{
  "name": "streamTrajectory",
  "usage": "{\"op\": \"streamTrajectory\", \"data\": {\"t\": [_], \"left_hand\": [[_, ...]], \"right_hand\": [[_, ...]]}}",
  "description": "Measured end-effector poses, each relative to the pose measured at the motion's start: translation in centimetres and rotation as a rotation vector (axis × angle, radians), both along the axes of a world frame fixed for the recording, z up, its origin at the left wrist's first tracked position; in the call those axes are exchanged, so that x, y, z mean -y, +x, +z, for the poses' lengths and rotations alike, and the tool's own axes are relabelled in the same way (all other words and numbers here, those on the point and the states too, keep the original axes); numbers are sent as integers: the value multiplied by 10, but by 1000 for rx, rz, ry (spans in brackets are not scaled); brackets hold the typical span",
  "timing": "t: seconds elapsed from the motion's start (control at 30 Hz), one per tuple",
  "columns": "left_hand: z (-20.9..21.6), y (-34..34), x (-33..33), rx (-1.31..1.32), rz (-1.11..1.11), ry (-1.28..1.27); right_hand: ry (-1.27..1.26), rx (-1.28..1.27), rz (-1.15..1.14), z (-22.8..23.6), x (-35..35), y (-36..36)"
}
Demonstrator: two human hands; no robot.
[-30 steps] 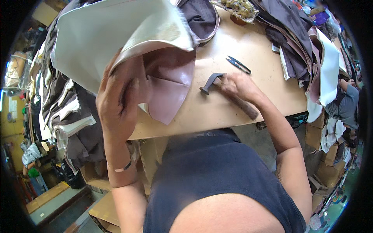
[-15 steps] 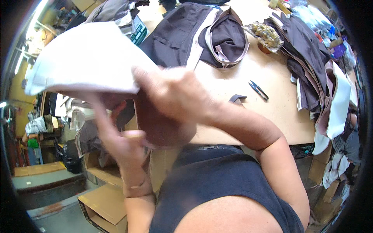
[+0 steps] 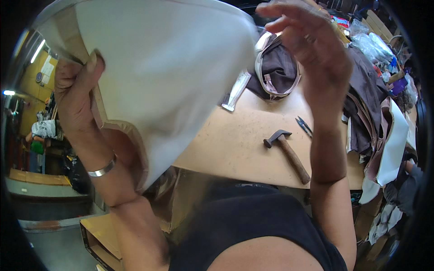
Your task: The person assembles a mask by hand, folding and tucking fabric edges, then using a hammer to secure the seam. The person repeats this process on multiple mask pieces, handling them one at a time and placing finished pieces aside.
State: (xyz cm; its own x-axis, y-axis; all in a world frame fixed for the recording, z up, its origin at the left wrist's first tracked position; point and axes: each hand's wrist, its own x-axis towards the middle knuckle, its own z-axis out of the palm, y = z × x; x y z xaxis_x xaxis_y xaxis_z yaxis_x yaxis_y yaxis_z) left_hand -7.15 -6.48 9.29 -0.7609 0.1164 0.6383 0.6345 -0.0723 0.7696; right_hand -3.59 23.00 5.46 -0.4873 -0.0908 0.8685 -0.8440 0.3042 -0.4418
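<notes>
- The left hand grips the edge of a big white panel, thumb laid over the near face and the other fingers bent at the edge; its hold is narrow.
- The panel spreads from the left hand up and to the right, raised in front of the bench and hiding part of it.
- Its broad end points up and away from the person; it tapers to a tip pointing down toward the body, just right of the left forearm. Its right border slants from upper right to lower left. Since the sheet bows and runs close to the upper rim of the view, I cannot tell its long axis for sure.
- A beige edging curves below and right of the left hand, with a pinkish-brown underside showing inside the curve.
- The right hand is raised beyond the panel's right corner, empty, its fingers loosely bent and apart, a little blurred.
- Below the right hand and to its left, a hammer lies on the bench, head up-left, handle slanting down-right.
- Dark snips lie nearer that hand, partly behind its forearm.
- Left of the right hand sits a dark cloth bundle with a pale rim.
</notes>
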Motion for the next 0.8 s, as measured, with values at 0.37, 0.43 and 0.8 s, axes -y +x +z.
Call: {"op": "streamTrajectory", "data": {"t": [0.37, 0.43, 0.8], "left_hand": [[31, -21, -93, 236, -671, -679], [29, -28, -96, 44, -472, -675], [10, 12, -85, 59, -366, -538]], "right_hand": [[-410, 578, 788, -14, 9, -33], [-394, 382, 582, -10, 2, -42], [-82, 138, 264, -10, 18, -16]]}}
